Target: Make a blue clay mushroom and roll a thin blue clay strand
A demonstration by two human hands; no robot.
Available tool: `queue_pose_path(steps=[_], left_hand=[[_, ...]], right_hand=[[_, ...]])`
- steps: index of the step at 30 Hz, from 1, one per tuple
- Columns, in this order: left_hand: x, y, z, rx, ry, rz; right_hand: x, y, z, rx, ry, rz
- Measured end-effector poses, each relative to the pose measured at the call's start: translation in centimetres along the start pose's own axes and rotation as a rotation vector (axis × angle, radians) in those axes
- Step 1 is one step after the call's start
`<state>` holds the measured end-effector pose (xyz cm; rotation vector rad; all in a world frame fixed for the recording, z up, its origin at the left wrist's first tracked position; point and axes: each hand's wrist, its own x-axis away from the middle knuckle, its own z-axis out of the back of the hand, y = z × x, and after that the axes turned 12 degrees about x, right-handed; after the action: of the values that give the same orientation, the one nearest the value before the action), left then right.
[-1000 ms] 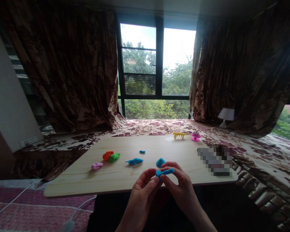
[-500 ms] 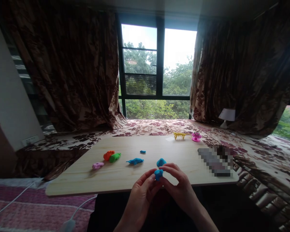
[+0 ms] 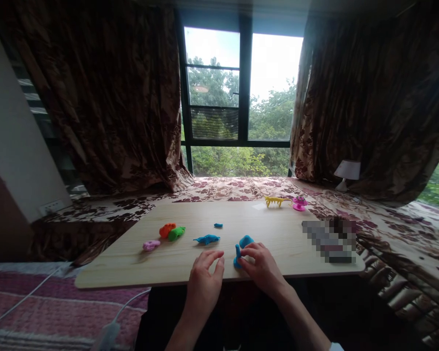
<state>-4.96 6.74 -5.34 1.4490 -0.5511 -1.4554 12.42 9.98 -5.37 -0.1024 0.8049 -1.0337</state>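
My right hand pinches a blue modelling-clay piece near the table's front edge; the piece has a thin upright part above a wider lower end. Right behind it lies a larger blue clay lump, partly covered by my fingers. To the left, my left hand hovers over the edge with thumb and fingers apart, holding nothing. Beyond it rest a long blue clay figure with pointed ends and a small blue clay bit.
Orange, green and pink clay lumps sit on the left of the wooden table. At the back right are a yellow many-legged figure and a pink stand-like piece. A blurred-out object lies at right.
My left hand has let go of the blue clay piece and moved left, opening. My right hand has turned the piece upright and brought it down to the table.
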Motion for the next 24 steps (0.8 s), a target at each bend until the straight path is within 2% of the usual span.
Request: queue_pose_path(steps=[7, 15, 24], left_hand=[[0.1, -0.5, -1.1, -0.224, -0.113, -0.12], [0.5, 0.1, -2.3, -0.341, -0.2, -0.189], [0.4, 0.1, -2.3, -0.379, -0.198, -0.209]], right_hand=[[1.4, 0.8, 1.5, 0.081, 0.001, -0.003], [3.0, -0.2, 0.8, 0.152, -0.018, 0.013], [1.5, 0.3, 0.2, 0.15, -0.017, 0.004]])
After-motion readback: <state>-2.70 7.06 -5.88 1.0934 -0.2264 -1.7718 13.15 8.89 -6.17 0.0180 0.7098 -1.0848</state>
